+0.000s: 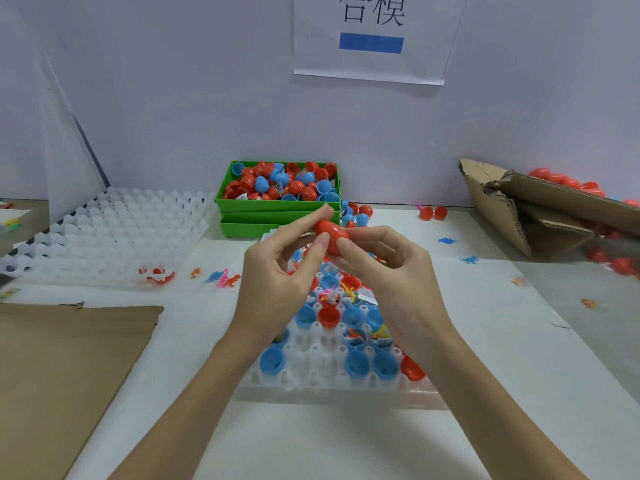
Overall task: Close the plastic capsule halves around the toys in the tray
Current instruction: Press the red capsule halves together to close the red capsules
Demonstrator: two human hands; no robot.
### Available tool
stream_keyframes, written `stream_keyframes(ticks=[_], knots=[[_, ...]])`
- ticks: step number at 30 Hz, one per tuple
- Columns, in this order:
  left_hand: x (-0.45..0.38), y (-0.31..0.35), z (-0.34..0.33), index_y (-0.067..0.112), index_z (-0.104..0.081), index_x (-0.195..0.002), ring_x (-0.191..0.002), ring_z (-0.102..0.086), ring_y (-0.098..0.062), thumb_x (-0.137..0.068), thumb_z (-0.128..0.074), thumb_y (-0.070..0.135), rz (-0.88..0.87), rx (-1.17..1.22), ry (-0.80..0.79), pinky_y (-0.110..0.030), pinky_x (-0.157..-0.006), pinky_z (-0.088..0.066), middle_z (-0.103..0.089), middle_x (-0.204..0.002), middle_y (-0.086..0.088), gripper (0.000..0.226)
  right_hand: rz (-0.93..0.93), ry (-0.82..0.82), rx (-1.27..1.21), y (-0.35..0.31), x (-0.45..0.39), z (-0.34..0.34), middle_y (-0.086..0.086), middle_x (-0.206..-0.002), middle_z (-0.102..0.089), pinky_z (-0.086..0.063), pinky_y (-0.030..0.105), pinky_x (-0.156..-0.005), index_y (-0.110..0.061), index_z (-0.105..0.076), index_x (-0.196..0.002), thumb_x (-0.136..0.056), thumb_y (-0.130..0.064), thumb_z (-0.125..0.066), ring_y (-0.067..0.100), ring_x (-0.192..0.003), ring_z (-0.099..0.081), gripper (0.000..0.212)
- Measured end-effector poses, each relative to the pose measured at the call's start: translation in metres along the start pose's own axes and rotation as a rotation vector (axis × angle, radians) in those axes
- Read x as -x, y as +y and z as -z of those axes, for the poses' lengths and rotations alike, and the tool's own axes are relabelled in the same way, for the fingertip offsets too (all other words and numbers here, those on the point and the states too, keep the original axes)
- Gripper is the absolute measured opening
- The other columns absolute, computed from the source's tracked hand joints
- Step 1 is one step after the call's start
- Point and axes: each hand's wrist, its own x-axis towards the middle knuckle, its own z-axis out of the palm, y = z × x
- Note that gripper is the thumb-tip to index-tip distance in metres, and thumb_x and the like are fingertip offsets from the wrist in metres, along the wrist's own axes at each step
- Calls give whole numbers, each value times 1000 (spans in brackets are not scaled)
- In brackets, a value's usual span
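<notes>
You had a torn cardboard box (540, 209) at your right, a flat cardboard sheet (59, 358) at your left, and a paper sign (374, 39) on the wall.

Even, cool indoor light from above; bright throughout, no harsh glare. Soft short shadows under the forearms on the white counter (485, 306) and below the paper sign (374, 36) on the wall. Wide-angle bending at the edges: the counter's sides splay outward, the cardboard box (540, 209) at right leans. Centre fairly sharp; hands slightly soft. Far left edge smeared, the translucent spare tray (110, 230) washed out and low in contrast.
</notes>
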Motion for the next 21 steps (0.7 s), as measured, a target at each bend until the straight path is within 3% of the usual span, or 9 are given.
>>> stream_keyframes(ticks=[4, 9, 15, 18, 21], knots=[[0, -1, 1, 8, -61, -142, -121, -67, -7, -99, -66, 9, 21, 14, -24, -27, -99, -57, -71, -132, 2, 43, 26, 3, 1, 2, 1, -2, -2, -96, -79, -61, 23, -80, -15, -75, -104, -83, -29, -79, 18, -92, -77, 25], [-4, 0, 4, 13, -66, -136, -117, -69, -7, -101, -65, 9, 25, 46, -7, -17, -94, -55, -75, -124, 7, 36, 49, -21, 3, 2, 1, -1, -4, -98, -79, -59, 21, -79, -16, -73, -107, -86, -25, -78, 17, -94, -77, 23], [-1, -5, 5, 18, -69, -119, -105, -69, 0, -91, -78, 12, -51, -289, 1, -14, -91, -56, -72, -105, 13, 30, 129, -17, 145, 9, 1, -4, -8, -97, -78, -59, 20, -82, -18, -73, -106, -88, -18, -79, 13, -95, -75, 19], [-2, -5, 4, 18, -68, -111, -99, -71, -1, -89, -79, 10, -7, -243, 19, -14, -86, -57, -73, -102, 13, 26, 182, -9, 211, 10, 0, -4, -12, -96, -77, -57, 17, -80, -17, -72, -106, -88, -18, -80, 10, -94, -75, 20], [1, -4, 0, 12, -73, -118, -101, -73, -5, -96, -72, 7, -8, -167, 17, -21, -88, -60, -77, -107, 7, 23, 177, 24, 184, 10, -1, -2, -9, -96, -77, -58, 18, -80, -16, -72, -106, -87, -20, -80, 12, -94, -75, 21]])
